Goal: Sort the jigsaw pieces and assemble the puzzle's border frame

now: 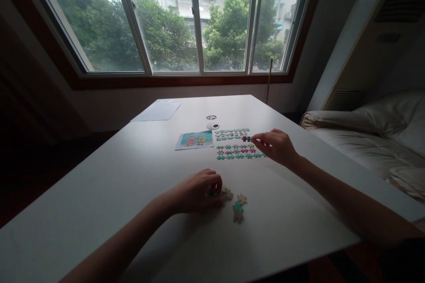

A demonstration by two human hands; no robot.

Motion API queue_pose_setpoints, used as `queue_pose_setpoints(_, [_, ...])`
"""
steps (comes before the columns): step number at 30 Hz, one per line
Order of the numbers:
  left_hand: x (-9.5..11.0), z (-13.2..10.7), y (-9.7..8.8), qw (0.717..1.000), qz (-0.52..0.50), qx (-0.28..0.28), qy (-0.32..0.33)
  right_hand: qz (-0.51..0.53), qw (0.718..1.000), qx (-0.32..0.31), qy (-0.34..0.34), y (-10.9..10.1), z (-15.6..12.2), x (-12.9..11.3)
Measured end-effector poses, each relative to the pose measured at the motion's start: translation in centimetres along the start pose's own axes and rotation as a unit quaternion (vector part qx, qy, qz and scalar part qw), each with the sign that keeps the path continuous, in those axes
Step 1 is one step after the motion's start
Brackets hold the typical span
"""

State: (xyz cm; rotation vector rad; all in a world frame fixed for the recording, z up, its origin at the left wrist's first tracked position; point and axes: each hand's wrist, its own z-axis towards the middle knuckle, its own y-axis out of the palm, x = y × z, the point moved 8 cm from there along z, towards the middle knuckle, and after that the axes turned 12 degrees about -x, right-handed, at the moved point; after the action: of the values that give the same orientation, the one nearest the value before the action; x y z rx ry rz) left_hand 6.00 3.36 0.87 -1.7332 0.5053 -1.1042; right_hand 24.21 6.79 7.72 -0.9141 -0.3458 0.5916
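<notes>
Loose tan and green jigsaw pieces (238,216) lie at and beside the curled bare left hand (201,191), its grip impossible to tell, while the bare right hand (279,147) pinches a dark red-and-green piece (246,139) at the green-and-pink rows (220,157) on the white tabletop (149,154), apparently setting out pieces, which calls for gentle release next.

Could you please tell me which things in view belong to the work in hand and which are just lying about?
In use:
- puzzle pieces in rows, right hand beside them
- loose pieces, left hand at them
- colour picture, probably for reference

Apparently just there:
- white paper
- thin stick by the window
- sofa
</notes>
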Motion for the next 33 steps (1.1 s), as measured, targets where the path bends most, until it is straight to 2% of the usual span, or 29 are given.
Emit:
queue_pose_setpoints(10, [0.2, 0.1, 0.1, 1.0, -0.004, 0.006, 0.019, -0.012, 1.0, -0.019, -0.004, 0.4, 0.0, 0.2])
queue_pose_setpoints(13, [0.2, 0.0, 0.1, 1.0, -0.008, 0.008, 0.021, -0.028, 0.997, -0.071, 0.019, 1.3, 0.2, 1.1])
queue_pose_setpoints(17, [0.3, 0.0, 0.2, 1.0, -0.007, 0.006, 0.025, -0.039, 0.981, -0.175, 0.08, 3.3, -0.1, 4.0])
queue_pose_setpoints(21, [0.1, -0.1, 0.2, 1.0, -0.007, 0.006, 0.02, 0.015, 0.952, -0.281, 0.118, 5.8, -1.3, 7.5])
queue_pose_setpoints(23, [0.0, -0.1, 0.2, 1.0, -0.005, 0.008, 0.012, 0.049, 0.939, -0.315, 0.131, 6.7, -2.0, 8.7])
queue_pose_setpoints(27, [-0.1, -0.1, 0.3, 1.0, 0.0, 0.011, 0.002, 0.077, 0.924, -0.343, 0.149, 7.6, -2.7, 9.8])
queue_pose_setpoints(33, [-0.2, -0.2, 0.3, 1.0, 0.002, 0.006, -0.005, 0.068, 0.924, -0.345, 0.15, 7.7, -2.8, 9.8])
